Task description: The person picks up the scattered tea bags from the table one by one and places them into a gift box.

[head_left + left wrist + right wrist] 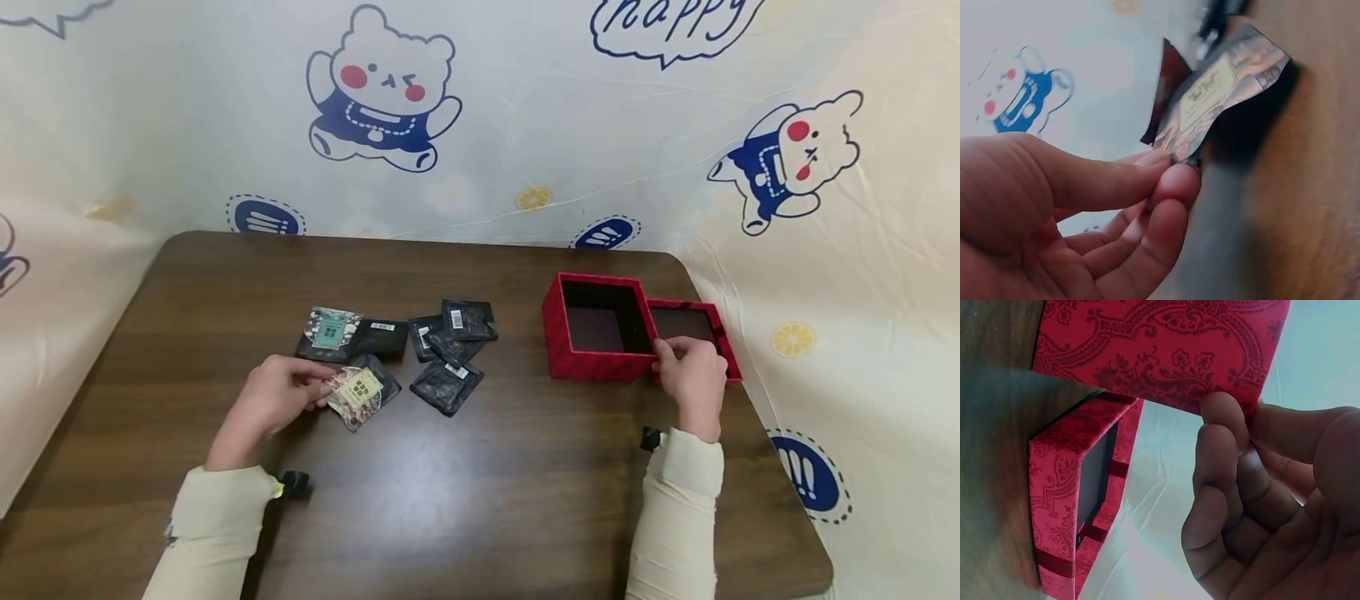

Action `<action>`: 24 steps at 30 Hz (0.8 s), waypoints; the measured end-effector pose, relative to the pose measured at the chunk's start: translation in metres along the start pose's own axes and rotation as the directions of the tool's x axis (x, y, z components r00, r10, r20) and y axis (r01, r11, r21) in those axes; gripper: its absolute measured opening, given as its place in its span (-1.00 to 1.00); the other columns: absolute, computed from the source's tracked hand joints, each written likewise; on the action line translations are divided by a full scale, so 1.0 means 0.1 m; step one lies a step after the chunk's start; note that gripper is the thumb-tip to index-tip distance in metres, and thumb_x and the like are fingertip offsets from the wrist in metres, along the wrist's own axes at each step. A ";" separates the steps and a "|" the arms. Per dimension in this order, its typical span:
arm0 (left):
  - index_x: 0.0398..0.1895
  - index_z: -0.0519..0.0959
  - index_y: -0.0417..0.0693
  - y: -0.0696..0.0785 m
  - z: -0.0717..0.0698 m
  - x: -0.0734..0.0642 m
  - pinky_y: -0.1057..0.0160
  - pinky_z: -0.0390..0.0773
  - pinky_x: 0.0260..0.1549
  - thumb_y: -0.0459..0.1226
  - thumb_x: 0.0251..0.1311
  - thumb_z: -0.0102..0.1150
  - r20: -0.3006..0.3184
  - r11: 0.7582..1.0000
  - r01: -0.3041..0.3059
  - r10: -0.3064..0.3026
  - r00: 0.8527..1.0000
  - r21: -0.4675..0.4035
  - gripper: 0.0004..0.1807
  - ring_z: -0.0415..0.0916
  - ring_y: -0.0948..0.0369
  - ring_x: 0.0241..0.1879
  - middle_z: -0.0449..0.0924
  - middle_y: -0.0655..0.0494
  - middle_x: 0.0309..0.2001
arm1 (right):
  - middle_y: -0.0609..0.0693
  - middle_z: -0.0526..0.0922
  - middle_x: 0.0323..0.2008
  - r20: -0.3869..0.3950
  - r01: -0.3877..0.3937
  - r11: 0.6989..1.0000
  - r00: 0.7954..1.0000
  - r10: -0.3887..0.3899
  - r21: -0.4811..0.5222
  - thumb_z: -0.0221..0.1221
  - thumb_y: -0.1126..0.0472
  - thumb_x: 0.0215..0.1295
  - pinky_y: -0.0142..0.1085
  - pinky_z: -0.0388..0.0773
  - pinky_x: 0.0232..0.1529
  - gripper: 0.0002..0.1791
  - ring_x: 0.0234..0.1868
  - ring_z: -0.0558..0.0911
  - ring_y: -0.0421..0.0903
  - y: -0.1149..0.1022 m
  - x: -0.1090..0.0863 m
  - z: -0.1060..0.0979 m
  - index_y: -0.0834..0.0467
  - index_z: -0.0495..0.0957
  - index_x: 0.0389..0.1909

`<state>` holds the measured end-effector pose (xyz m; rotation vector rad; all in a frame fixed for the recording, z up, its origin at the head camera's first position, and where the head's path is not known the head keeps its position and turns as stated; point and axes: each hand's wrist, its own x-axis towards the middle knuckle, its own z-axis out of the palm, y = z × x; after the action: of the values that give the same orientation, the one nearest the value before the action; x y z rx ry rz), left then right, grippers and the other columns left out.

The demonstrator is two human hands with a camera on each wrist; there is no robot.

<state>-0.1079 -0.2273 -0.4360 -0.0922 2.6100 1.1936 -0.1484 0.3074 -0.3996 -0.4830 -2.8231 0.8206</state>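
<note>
My left hand (276, 398) pinches the edge of a small dark sachet (360, 390) with a cream label and a floral print, its thumb and forefinger at the near left side. In the left wrist view the sachet (1219, 94) tilts up from the fingertips. On the right, my right hand (693, 379) pinches the near right corner of an open red box (596, 365) with a dark interior. The right wrist view shows thumb and fingers on the patterned wall (1166, 356) of that box. Beside it lies the red lid (726, 346), hollow side up, partly behind the hand.
Behind the held sachet lie a green-labelled sachet (330, 333) and a plain black one (380, 337). Several more black sachets (469, 321) sit in the middle, some overlapping. The brown table (450, 483) meets a cartoon-printed cloth (495, 125) at the back.
</note>
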 end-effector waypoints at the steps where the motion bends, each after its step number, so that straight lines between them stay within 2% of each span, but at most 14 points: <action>1: 0.00 0.69 -0.29 0.00 -0.03 -0.02 0.22 0.60 -0.45 -0.38 0.27 0.32 0.008 0.999 0.003 -0.002 1.000 -0.038 -0.74 0.57 0.09 -0.37 0.68 0.01 -0.34 | 0.10 0.75 -0.45 0.000 0.005 1.000 1.000 -0.005 0.002 0.12 0.02 0.51 -0.04 0.42 -0.21 -0.62 -0.05 0.53 0.20 -0.01 0.00 0.00 0.23 0.75 -0.19; 3: 0.04 0.67 -0.33 0.01 -0.08 -0.05 0.22 0.66 -0.41 -0.40 0.31 0.27 0.022 0.993 0.009 -0.006 1.000 -0.114 -0.73 0.62 0.06 -0.35 0.70 -0.04 -0.30 | 0.12 0.75 -0.43 -0.002 0.004 1.000 1.000 -0.004 0.010 0.13 0.01 0.50 -0.04 0.43 -0.21 -0.62 -0.05 0.53 0.20 -0.01 0.00 0.00 0.22 0.75 -0.19; 7: 0.05 0.63 -0.41 0.02 -0.13 -0.07 0.19 0.72 -0.32 -0.41 0.29 0.30 0.044 0.972 0.019 -0.010 0.999 -0.232 -0.69 0.67 0.01 -0.31 0.71 -0.11 -0.23 | 0.13 0.75 -0.40 0.000 -0.006 1.000 1.000 0.006 0.016 0.12 0.01 0.51 -0.04 0.43 -0.19 -0.62 -0.02 0.52 0.20 0.00 -0.02 0.01 0.23 0.75 -0.17; 11: 0.05 0.62 -0.44 0.05 -0.15 -0.04 0.17 0.73 -0.26 -0.39 0.25 0.34 0.052 0.951 0.045 -0.030 0.998 -0.306 -0.65 0.70 0.00 -0.29 0.72 -0.12 -0.23 | 0.12 0.75 -0.41 0.005 -0.011 1.000 1.000 0.011 0.020 0.12 0.01 0.51 -0.06 0.43 -0.20 -0.63 -0.03 0.51 0.18 0.01 -0.02 0.00 0.22 0.75 -0.17; 15: 0.06 0.61 -0.45 0.08 -0.14 0.01 0.14 0.73 -0.24 -0.39 0.22 0.38 0.038 0.924 0.040 -0.027 0.999 -0.380 -0.62 0.72 0.00 -0.29 0.72 -0.13 -0.22 | 0.12 0.74 -0.42 0.002 -0.019 1.000 1.000 0.019 0.019 0.13 0.01 0.50 -0.06 0.43 -0.20 -0.64 -0.06 0.50 0.17 0.01 -0.02 0.00 0.20 0.75 -0.21; 19: 0.07 0.61 -0.45 0.18 -0.14 0.07 0.15 0.72 -0.22 -0.37 0.19 0.41 0.018 0.891 0.039 -0.035 0.999 -0.452 -0.58 0.73 0.06 -0.31 0.73 -0.11 -0.20 | 0.10 0.74 -0.44 -0.002 -0.030 0.999 1.000 0.030 0.013 0.13 0.00 0.50 -0.06 0.42 -0.20 -0.62 -0.05 0.50 0.19 0.01 -0.01 0.00 0.21 0.76 -0.27; 24: 0.10 0.58 -0.49 0.34 -0.11 0.19 0.13 0.71 -0.19 -0.38 0.19 0.41 0.023 0.824 0.034 -0.026 0.999 -0.566 -0.55 0.74 0.12 -0.32 0.73 -0.10 -0.18 | 0.08 0.75 -0.48 -0.007 -0.066 0.997 0.998 0.067 0.033 0.14 -0.01 0.49 -0.05 0.41 -0.20 -0.58 0.02 0.47 0.24 -0.01 0.00 0.00 0.23 0.78 -0.33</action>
<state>-0.1344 -0.2126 -0.4093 -0.2363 2.1371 1.9104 -0.1483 0.3066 -0.3989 -0.5768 -2.7948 0.8738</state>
